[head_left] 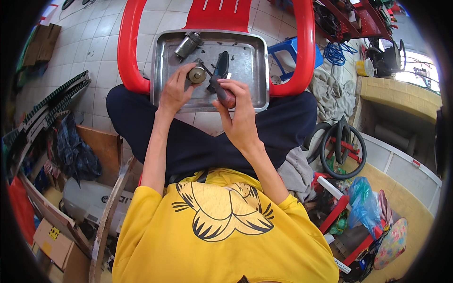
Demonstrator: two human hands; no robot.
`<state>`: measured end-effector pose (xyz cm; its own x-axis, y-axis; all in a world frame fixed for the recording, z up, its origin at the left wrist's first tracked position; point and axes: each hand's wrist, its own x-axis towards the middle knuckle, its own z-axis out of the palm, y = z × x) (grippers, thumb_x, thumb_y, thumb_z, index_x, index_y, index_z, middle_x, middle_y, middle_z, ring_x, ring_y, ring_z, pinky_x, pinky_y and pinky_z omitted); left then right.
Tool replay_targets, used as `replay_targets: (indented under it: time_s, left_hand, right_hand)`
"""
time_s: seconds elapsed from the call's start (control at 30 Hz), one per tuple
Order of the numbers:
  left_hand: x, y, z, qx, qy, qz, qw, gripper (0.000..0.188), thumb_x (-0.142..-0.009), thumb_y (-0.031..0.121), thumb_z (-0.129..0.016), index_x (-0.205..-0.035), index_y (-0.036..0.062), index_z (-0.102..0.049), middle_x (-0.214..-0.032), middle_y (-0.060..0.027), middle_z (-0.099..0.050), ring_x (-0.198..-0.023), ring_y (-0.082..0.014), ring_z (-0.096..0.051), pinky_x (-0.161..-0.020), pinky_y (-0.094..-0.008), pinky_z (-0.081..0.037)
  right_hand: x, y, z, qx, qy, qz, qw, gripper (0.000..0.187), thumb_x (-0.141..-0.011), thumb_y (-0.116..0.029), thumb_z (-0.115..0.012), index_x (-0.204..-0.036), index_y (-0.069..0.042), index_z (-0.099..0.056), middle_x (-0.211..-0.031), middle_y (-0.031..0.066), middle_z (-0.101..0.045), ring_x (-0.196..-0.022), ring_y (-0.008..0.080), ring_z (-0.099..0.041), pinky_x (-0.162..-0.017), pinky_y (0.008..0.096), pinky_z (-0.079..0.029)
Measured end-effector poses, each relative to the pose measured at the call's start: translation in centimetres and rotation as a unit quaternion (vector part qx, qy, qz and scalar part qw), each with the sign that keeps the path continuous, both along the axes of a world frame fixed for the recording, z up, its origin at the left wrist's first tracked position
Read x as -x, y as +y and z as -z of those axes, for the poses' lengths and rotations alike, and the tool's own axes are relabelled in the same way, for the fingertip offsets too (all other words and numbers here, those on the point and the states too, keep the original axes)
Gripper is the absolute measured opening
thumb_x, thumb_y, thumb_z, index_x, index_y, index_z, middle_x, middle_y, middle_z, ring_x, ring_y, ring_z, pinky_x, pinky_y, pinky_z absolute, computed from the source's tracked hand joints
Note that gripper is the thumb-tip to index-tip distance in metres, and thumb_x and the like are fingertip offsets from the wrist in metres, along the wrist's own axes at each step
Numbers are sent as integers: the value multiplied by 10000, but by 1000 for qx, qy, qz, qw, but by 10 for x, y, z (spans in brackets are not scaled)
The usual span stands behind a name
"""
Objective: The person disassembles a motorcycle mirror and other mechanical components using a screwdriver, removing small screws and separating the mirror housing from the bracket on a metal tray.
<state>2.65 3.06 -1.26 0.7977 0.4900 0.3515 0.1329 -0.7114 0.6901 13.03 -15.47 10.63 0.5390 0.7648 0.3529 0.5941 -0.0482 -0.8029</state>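
The left hand [175, 92] pinches the sides of a round metal part [197, 75], a sound hold on something rigid and probably heavy, above the tray [252, 54], while the right hand [239, 104], just rightward, wraps a reddish-handled tool [227, 97].

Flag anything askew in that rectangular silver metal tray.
Small dark pieces lie scattered, unsorted, across the tray; a silver metal cylinder lies aslant near its far left corner, out of line with the edges.

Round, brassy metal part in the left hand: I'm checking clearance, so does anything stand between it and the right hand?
Yes: the dark front of the reddish-handled tool in the right hand lies between that hand and the metal part.
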Motion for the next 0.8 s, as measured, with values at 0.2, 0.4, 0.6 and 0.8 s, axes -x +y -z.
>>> replay_targets:
  time_s: [0.2, 0.4, 0.6, 0.8]
  left_hand:
    - [0, -4, 2, -22, -2, 6, 1000, 617, -756, 11, -807, -1318, 33, -555, -1306, -157, -670, -1166, -387, -674, -969, -426, -560]
    - [-2, -6, -1, -40, -24, 16, 999, 564, -779, 77, -838, -1269, 31, -561, -1208, -162, -669, -1095, -391, -684, -904, -443, -574]
    - [1, -5, 3, -24, -7, 9, 1000, 573, -755, 34, -827, -1261, 20, -558, -1268, -169, -681, -1141, -386, -685, -944, -421, -567]
    - [-1, -5, 0, -31, -23, 5, 999, 551, -757, 43, -819, -1240, 28, -553, -1215, -163, -672, -1101, -390, -684, -902, -442, -574]
  right_hand:
    - [7, -2, -3, 21, 18, -17, 999, 498, -883, 3, -791, -1306, -52, -535, -1303, 161, -610, -1066, 328, -665, -835, 393, -561]
    - [12, -4, -5, 31, 22, -2, 999, 508, -862, -10, -820, -1290, -48, -549, -1300, 150, -614, -993, 291, -690, -760, 362, -573]
    - [12, -5, -2, 5, -13, 23, 1000, 510, -864, -1, -819, -1292, -47, -545, -1279, 156, -613, -883, 239, -718, -737, 330, -592]
    - [10, -7, 9, -20, -6, 38, 999, 512, -878, -4, -814, -1307, -26, -535, -1266, 160, -573, -732, 190, -694, -659, 327, -577]
